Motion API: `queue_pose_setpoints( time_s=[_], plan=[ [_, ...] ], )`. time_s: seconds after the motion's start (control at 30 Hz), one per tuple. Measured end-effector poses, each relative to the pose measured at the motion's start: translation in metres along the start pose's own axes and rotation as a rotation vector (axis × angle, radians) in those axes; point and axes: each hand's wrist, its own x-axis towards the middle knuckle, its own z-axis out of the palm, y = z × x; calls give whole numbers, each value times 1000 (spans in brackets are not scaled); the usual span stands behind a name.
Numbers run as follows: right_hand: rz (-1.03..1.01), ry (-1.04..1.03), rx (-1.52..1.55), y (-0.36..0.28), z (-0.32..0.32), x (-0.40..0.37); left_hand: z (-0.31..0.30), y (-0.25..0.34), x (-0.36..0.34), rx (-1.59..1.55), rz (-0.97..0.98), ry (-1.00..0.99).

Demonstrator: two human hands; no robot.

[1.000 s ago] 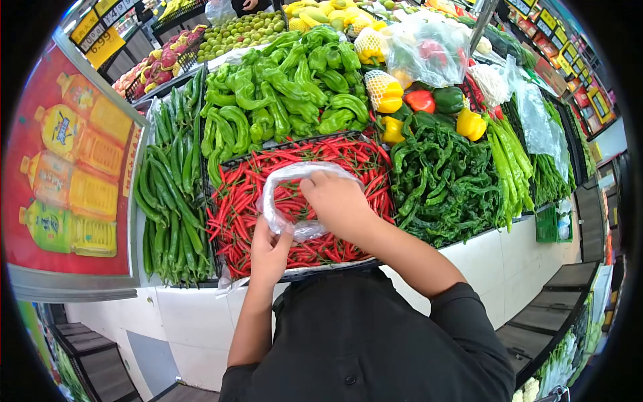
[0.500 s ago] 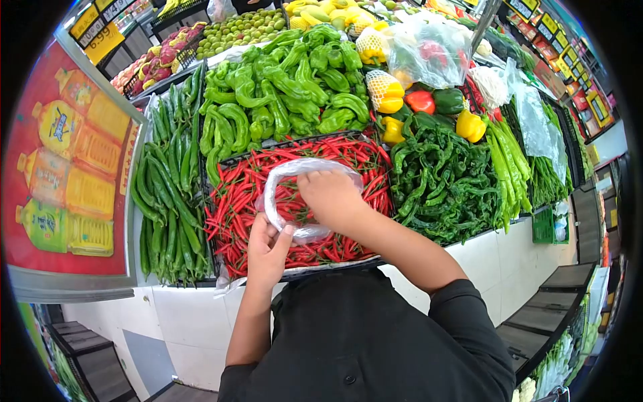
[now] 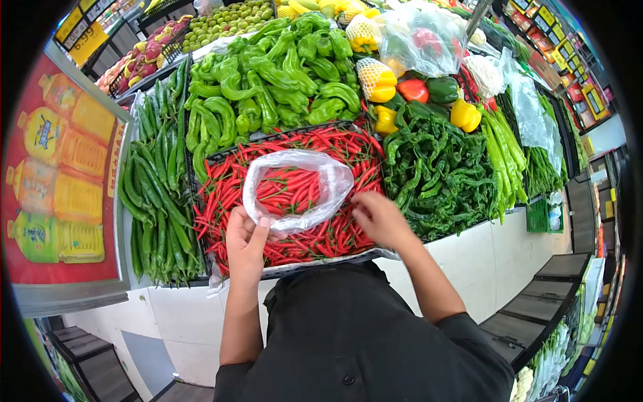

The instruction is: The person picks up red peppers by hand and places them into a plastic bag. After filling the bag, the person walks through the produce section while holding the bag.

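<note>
Far left of the left grip stood one framed red poster (image 3: 60, 181) picturing four bottles. Between them lay one heap of long, slim, dark-green peppers (image 3: 159, 194), too many to count. The left grip (image 3: 246, 240) pinched the near-left rim of one clear, thin plastic bag (image 3: 338, 182) between thumb and fingers. Mouth upward, the bag lay just right of and beyond that grip, over one spread of slim red chillies (image 3: 218, 195), also uncountable; more showed within its round opening. Past the bag lay one heap of light-green peppers (image 3: 281, 77). The right grip (image 3: 383, 220) hung, fingers curled, at the chillies right of the bag, apart from it; whether it pinched any could not be told. Beyond it sat one red bell pepper (image 3: 413, 90) and two bare yellow bell peppers (image 3: 465, 116); rightward, one heap of wrinkled dark-green peppers (image 3: 439, 177).
</note>
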Motion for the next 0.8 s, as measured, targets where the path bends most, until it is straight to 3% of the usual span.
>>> queue_pose_setpoints(
  time_s=[0.13,0.33,0.43,0.67,0.77,0.8],
  plan=[
    [18,-130,-46,-27,27,-22,-3,-5,2,-8,-7,8],
    [-186,-150,-158,-24,62,-15,-4,-6,-3,-5,-16,9],
    [-131,-211,-213,-26,65,-9,-6,-6,-9,-2,-11,11],
    [-74,-64,-69,-15,46,-1,-5,-7,-17,-12,-37,50],
    [62,-22,119,-24,24,3,-4,-8,-16,-7,-39,47],
    [35,72,129,-20,23,4,-2,-7,-15,-8,-40,47]
  ],
)
